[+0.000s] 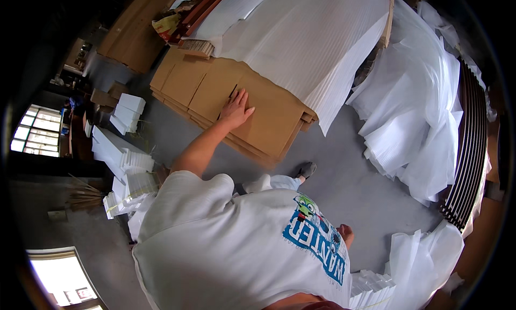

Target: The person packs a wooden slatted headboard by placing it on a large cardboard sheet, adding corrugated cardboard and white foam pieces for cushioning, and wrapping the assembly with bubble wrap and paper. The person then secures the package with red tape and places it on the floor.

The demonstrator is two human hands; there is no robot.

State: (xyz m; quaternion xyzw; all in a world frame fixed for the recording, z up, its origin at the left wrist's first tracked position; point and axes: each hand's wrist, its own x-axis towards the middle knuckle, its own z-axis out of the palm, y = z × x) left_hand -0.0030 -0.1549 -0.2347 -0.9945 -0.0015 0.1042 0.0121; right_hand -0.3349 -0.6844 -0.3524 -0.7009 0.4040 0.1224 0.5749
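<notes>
Shirt [215,240] hides most of the right hand [346,235], can't tell how far that grip is closed or what it holds; white foam sheet [301,41] covers far edge of the cardboard stack [274,116]. Loose foam heap [411,106] on right, white pieces [134,162] on left. Stack's directly under the left hand [235,112], grip flat, fingers extended, nothing grasped.

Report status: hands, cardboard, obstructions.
Left hand palm-down on cardboard stack. Right hand low, off it. White foam sheeting along stack's far edge.
</notes>
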